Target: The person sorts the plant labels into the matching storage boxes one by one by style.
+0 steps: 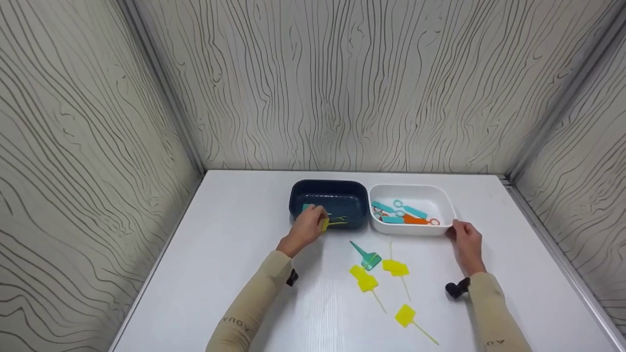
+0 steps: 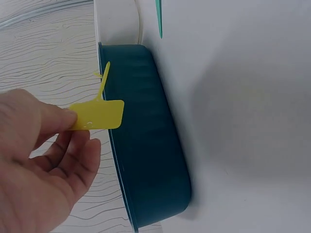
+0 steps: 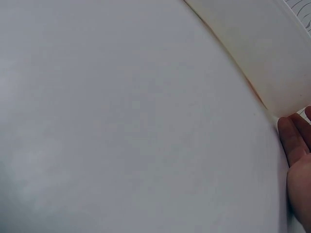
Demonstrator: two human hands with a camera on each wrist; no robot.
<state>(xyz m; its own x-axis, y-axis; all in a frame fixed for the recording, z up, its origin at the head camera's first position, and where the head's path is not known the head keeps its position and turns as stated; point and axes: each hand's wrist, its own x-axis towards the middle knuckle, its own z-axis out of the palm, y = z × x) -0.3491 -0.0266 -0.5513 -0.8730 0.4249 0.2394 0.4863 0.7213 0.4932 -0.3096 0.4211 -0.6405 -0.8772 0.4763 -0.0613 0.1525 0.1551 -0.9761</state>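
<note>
In the head view my left hand (image 1: 307, 226) is over the near rim of the dark blue bin (image 1: 328, 185). Its thumb and fingers pinch the flat head of a yellow cable-tie tag (image 2: 99, 115), whose thin tail sticks out beyond the fingers. Inside that bin lie a green piece (image 1: 307, 207) and thin yellow-green strips, partly hidden by the hand. At the near right corner of the white bin (image 1: 442, 205), the fingertips of my right hand (image 1: 468, 244) touch the outer wall; in the right wrist view these fingers are fairly straight.
The white bin contains teal strips with ring ends (image 1: 414, 211) and an orange piece (image 1: 414, 220). In front of the bins lie a green T-shaped label (image 1: 370, 259) and several yellow tags (image 1: 405, 315), some overlapping. Patterned walls (image 1: 323, 88) stand behind and beside the table.
</note>
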